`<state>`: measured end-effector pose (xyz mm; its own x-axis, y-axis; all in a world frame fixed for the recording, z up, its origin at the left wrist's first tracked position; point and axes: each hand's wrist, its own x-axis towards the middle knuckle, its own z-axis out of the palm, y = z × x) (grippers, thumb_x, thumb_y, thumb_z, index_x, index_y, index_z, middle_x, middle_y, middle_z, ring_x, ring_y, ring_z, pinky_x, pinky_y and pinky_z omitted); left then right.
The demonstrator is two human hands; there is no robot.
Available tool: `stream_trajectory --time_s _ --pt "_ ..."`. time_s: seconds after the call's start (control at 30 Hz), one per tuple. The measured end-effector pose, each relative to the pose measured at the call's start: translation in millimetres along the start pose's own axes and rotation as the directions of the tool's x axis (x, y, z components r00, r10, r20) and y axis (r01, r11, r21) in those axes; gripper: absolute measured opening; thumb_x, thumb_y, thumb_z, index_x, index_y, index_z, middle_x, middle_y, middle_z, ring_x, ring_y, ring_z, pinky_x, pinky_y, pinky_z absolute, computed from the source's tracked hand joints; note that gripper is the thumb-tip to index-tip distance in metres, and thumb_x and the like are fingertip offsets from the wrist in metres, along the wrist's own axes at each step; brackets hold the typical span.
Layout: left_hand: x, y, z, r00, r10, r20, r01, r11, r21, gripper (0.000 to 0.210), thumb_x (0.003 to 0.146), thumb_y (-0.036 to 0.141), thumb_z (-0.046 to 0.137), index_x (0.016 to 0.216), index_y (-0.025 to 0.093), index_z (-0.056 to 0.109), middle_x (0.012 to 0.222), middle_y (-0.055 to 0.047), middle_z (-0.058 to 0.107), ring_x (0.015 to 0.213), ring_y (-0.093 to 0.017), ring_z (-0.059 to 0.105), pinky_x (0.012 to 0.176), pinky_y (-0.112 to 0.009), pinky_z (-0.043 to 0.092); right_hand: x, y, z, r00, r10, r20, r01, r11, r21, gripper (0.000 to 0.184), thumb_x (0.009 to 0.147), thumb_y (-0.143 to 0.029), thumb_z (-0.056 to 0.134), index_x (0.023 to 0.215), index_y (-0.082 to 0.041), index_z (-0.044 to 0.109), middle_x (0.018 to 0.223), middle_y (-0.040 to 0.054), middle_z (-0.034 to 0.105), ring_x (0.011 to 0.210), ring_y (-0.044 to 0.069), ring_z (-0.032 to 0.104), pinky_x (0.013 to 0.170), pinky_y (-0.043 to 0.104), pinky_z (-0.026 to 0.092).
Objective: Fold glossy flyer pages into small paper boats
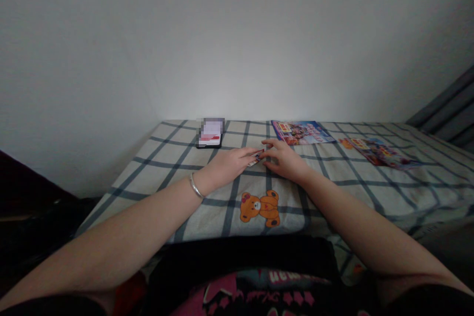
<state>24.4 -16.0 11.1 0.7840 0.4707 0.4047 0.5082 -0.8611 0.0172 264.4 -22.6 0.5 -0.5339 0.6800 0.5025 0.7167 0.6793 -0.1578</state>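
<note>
Over the checked cloth, my left hand (233,162) grips a small, flat printed card (255,159), its fingers covering much of it. Whether this is one card or a thin stack, I cannot tell. From the other side, my right hand (283,160) reaches to the card's right edge with its fingers spread, the fingertips at or touching that edge. A silver bangle (196,186) circles my left wrist.
A phone (211,133) with a lit, partly blurred screen lies behind my left hand. Two colourful printed booklets, one at the back (303,132) and another farther right (383,153), rest on the checked tablecloth (159,173). Behind stands a pale wall (237,39); a grey curtain (444,108) hangs right.
</note>
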Motion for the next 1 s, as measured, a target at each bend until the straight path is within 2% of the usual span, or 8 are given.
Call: stream_trajectory --time_s 0.47,0.63,1.0 --pt "2.4 1.4 2.0 1.000 -0.029 0.007 0.029 0.999 -0.039 0.033 0.099 0.019 0.039 0.125 0.014 0.058 0.130 -0.012 0.061 0.114 -0.021 0.062 0.100 -0.038 0.051 0.7 -1.0 0.0 1.000 -0.017 0.011 0.017 0.999 -0.034 0.021 0.085 -0.018 0.063 0.102 -0.024 0.074 0.135 0.0117 0.052 0.116 0.026 0.056 0.101 0.048 0.048" --pt "2.0 2.4 2.0 0.998 -0.054 0.015 0.055 0.997 -0.055 0.034 0.098 0.016 0.038 0.126 0.014 0.057 0.131 -0.014 0.060 0.115 -0.022 0.061 0.100 -0.040 0.050 0.6 -2.8 -1.4 1.000 -0.021 0.021 0.022 0.999 -0.035 0.024 0.084 -0.017 0.063 0.105 -0.025 0.074 0.137 0.0110 0.050 0.117 0.027 0.055 0.101 0.050 0.048" --pt "2.2 1.9 2.5 0.999 -0.042 0.033 0.042 0.999 -0.003 0.035 0.094 0.012 0.041 0.126 0.014 0.056 0.131 -0.012 0.059 0.117 -0.021 0.060 0.101 -0.036 0.049 1.1 -3.8 -1.0 0.997 -0.037 0.061 0.039 0.999 -0.022 0.034 0.084 -0.015 0.063 0.113 -0.027 0.072 0.142 0.0103 0.047 0.117 0.026 0.055 0.103 0.049 0.047"
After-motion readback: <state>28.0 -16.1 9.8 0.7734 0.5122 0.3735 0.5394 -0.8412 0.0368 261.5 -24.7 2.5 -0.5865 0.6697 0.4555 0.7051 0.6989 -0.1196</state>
